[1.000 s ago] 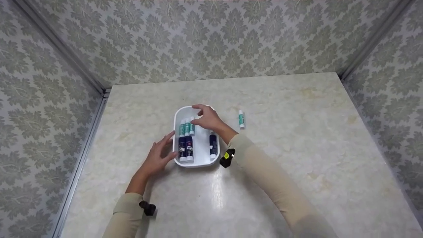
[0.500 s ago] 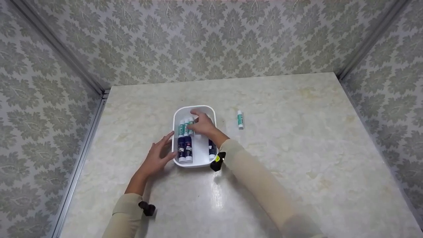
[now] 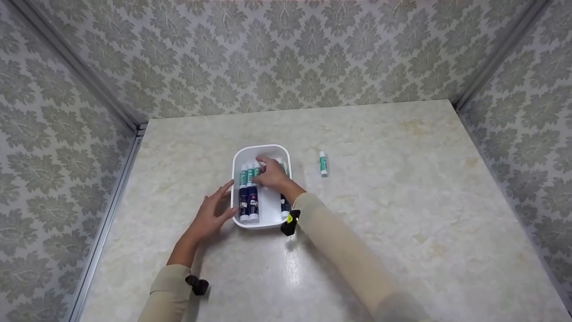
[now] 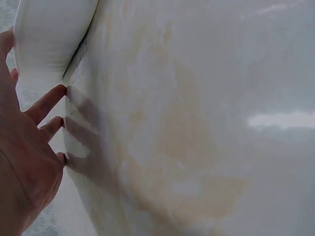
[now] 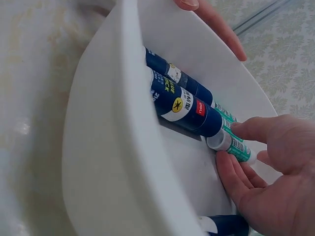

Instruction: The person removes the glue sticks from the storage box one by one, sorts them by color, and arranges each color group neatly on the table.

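In the white tray [image 3: 261, 149], right hand [image 3: 272, 175] touches green-and-white tube [image 5: 235, 145].

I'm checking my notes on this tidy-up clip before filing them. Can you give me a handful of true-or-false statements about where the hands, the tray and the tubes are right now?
1. The right hand reaches inside the white tray, its fingers on a green-and-white tube. True.
2. The left hand lifts the tray off the marble table. False: the tray sits on the table, and the left hand rests against its outer left wall with fingers spread.
3. One green-and-white tube lies on the table, outside the tray, to its right. True.
4. The tray holds only green tubes. False: dark blue tubes lie in it too.
5. The dark blue tubes stand upright. False: they lie flat, side by side.
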A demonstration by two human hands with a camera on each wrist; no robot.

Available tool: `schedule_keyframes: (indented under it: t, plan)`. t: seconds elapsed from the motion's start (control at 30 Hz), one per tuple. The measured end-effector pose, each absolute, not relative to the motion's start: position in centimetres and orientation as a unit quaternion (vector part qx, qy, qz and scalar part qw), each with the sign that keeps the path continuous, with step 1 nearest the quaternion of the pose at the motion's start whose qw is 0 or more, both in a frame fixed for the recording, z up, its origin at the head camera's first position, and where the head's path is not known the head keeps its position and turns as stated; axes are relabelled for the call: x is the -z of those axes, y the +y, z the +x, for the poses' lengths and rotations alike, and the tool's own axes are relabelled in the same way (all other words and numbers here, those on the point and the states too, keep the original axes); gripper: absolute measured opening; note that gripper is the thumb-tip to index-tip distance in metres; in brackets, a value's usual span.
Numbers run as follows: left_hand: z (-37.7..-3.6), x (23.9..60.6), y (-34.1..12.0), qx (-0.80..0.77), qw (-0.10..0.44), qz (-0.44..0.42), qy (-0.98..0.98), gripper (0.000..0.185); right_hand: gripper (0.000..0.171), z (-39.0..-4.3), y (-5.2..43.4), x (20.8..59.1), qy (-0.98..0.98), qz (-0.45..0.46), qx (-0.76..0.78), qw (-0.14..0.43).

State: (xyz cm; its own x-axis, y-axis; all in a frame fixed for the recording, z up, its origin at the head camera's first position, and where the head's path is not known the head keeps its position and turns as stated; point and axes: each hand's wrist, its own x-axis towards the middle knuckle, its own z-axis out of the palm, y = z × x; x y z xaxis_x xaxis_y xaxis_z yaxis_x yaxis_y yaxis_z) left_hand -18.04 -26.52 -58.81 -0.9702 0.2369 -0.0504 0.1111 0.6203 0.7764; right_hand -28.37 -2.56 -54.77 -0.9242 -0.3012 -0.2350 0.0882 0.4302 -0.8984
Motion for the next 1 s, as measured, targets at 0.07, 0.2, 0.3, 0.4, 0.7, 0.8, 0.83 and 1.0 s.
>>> schedule_keyframes:
  t: [0.07,0.2,0.3,0.4,0.7,0.8,0.83,1.0]
  plan:
    - [-17.97,58.79,-26.51,-0.425,0.073,0.097,0.897,0.084,0.079,-28.32,-2.6,54.85,0.83,-0.068,0.523,0.179]
    - [-17.92,58.81,-26.46,-0.422,0.074,0.094,0.899,0.083,0.075,-28.19,-2.65,54.83,0.838,-0.071,0.512,0.172]
    - [-17.94,58.82,-26.46,-0.418,0.074,0.094,0.9,0.084,0.071,-28.04,-2.66,54.88,0.836,-0.071,0.517,0.17]
    - [-17.94,58.76,-26.45,-0.418,0.074,0.093,0.901,0.084,0.068,-27.98,-2.65,54.99,0.834,-0.074,0.522,0.163]
    - [-17.96,58.8,-26.44,-0.414,0.074,0.09,0.903,0.084,0.066,-27.91,-2.64,55.0,0.834,-0.085,0.522,0.161]
    - [-17.96,58.73,-26.47,-0.415,0.073,0.09,0.902,0.084,0.066,-27.95,-2.61,54.92,0.828,-0.086,0.529,0.163]
    - [-17.94,58.72,-26.47,-0.416,0.072,0.09,0.902,0.084,0.066,-27.95,-2.61,54.91,0.826,-0.086,0.533,0.165]
    - [-17.85,58.64,-26.46,-0.419,0.073,0.093,0.9,0.083,0.067,-28.05,-2.64,54.7,0.819,-0.078,0.542,0.171]
